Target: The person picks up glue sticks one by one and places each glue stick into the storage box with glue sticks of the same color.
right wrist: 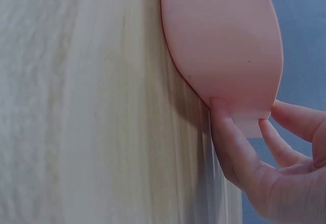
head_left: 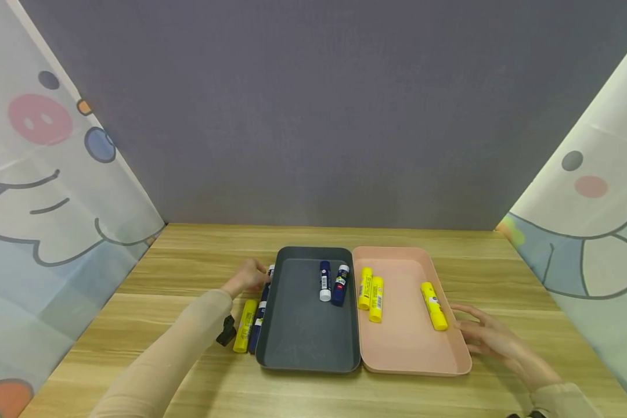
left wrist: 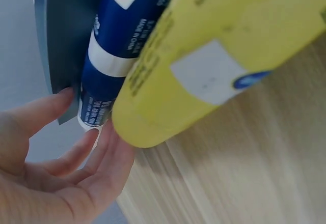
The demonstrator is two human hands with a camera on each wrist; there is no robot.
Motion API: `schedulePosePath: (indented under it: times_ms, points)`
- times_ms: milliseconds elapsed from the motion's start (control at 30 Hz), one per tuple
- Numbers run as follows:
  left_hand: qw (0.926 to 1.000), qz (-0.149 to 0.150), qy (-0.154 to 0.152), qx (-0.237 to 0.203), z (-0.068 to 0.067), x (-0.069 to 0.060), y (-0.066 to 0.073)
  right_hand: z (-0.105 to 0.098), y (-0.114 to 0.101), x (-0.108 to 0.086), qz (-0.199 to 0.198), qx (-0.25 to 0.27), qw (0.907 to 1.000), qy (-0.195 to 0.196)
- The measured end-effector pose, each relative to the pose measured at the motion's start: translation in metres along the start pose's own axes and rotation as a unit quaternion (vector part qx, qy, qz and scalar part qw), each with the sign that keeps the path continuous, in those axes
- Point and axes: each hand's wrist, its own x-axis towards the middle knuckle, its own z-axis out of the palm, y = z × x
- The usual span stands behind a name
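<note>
My left hand is at the far end of a dark blue glue stick beside the grey tray. In the left wrist view the thumb touches the tray's outer wall, and the other fingers lie by the white end of the blue glue stick. A yellow glue stick lies nearer, next to another dark blue one. My right hand touches the right side of the pink tray, with its fingers spread along the outer wall.
Two dark blue glue sticks lie in the grey tray. The pink tray holds two yellow glue sticks at its left and another yellow glue stick at its right. Both trays stand side by side on the wooden table, before a grey back panel.
</note>
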Motion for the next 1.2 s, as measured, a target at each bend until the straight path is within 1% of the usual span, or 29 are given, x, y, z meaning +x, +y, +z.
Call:
schedulePosePath:
  times_ms: [100,200,367,467,700,833,900,1033,1100,1200]
  points:
    - [0.9999,-0.004,-0.010,0.001,0.002,0.000,-0.001,0.000,0.001,0.000,-0.003,0.004,1.0000,-0.007]
    - [0.9999,-0.008,-0.011,0.004,0.003,0.000,-0.002,-0.001,0.001,0.000,-0.009,0.009,0.9998,-0.018]
    - [0.9997,-0.015,-0.016,-0.007,0.004,0.002,-0.002,0.000,0.002,0.000,-0.015,0.016,0.9994,-0.026]
    - [0.9996,-0.014,-0.023,-0.011,0.003,0.002,-0.003,0.000,0.002,0.000,-0.015,0.020,0.9993,-0.029]
    - [0.9993,-0.008,-0.031,-0.019,-0.001,0.005,-0.006,-0.001,0.002,0.000,-0.011,0.018,0.9994,-0.028]
    - [0.9990,-0.010,-0.034,-0.028,-0.001,0.007,-0.009,0.000,0.001,0.001,-0.005,0.010,0.9998,-0.017]
    - [0.9988,-0.017,-0.036,-0.030,-0.001,0.008,-0.010,0.000,0.001,0.001,-0.004,0.010,0.9999,-0.012]
    - [0.9984,-0.029,-0.039,-0.028,-0.002,0.009,-0.011,0.000,0.001,0.000,-0.007,0.012,0.9998,-0.017]
    - [0.9980,-0.036,-0.040,-0.034,-0.003,0.009,-0.011,-0.001,0.001,0.001,-0.008,0.011,0.9997,-0.018]
    - [0.9968,-0.043,-0.040,-0.053,-0.003,0.008,-0.010,-0.001,0.001,0.001,-0.002,0.003,1.0000,-0.008]
